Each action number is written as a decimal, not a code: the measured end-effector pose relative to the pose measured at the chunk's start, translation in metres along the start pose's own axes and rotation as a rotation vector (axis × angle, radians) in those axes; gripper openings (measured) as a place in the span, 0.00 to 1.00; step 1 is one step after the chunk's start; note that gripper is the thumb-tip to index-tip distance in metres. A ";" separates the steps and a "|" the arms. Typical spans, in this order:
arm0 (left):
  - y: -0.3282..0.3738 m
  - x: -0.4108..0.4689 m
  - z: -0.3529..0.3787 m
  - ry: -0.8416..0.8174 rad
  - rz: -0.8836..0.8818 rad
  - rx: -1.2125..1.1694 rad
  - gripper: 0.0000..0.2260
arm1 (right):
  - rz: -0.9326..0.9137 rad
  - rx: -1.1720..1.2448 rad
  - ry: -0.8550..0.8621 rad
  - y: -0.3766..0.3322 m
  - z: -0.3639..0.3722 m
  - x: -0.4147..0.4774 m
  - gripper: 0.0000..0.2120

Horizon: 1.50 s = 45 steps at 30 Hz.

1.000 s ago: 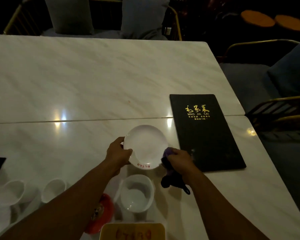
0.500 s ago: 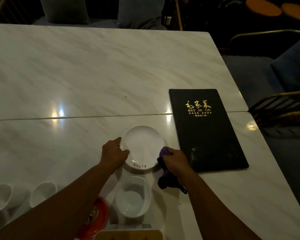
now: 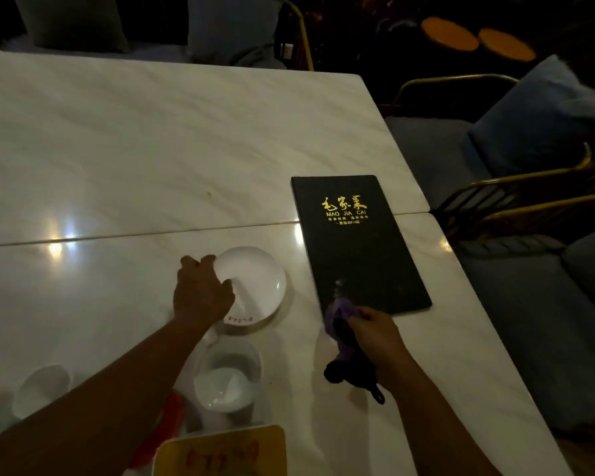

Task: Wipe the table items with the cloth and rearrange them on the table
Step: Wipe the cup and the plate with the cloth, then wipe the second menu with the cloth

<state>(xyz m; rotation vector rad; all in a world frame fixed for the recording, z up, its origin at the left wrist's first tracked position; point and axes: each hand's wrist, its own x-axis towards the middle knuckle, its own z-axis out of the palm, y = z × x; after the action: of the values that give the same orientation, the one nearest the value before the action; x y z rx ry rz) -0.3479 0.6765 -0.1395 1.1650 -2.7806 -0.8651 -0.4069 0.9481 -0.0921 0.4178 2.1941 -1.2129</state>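
A small white plate (image 3: pixel 258 283) with red writing on its near rim lies flat on the white marble table (image 3: pixel 152 159). My left hand (image 3: pixel 201 293) rests on the plate's left edge, fingers curled over the rim. My right hand (image 3: pixel 375 333) grips a bunched purple cloth (image 3: pixel 340 317) at the near corner of a black menu (image 3: pixel 354 245) with gold lettering. The cloth's dark end hangs below my wrist. A white bowl (image 3: pixel 227 376) stands just nearer than the plate.
A white cup (image 3: pixel 42 389) sits at the near left, a red item (image 3: pixel 167 417) lies under my left forearm, and a yellow card (image 3: pixel 220 451) is at the bottom edge. Cushioned chairs (image 3: pixel 529 139) with gold frames stand along the table's right and far sides.
My right hand with the cloth has moved right, away from the plate's edge to the menu's near corner. My left hand has shifted further over the plate's left rim.
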 end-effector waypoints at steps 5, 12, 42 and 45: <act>0.060 -0.024 0.006 -0.019 0.242 -0.200 0.13 | 0.038 0.096 0.157 0.028 -0.046 -0.029 0.12; 0.121 -0.078 0.043 -0.292 0.189 -0.276 0.23 | -0.003 -0.005 0.189 0.040 -0.107 -0.026 0.12; 0.213 -0.077 0.141 -0.068 -0.540 -0.205 0.29 | 0.043 -0.259 -0.197 0.042 -0.180 0.143 0.26; 0.210 -0.078 0.135 -0.075 -0.560 -0.315 0.28 | 0.055 -0.248 -0.196 0.045 -0.180 0.145 0.27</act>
<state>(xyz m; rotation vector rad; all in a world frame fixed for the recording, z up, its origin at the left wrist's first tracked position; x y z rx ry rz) -0.4575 0.9138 -0.1355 1.8990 -2.2560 -1.3395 -0.5574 1.1228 -0.1397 0.2437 2.1138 -0.8971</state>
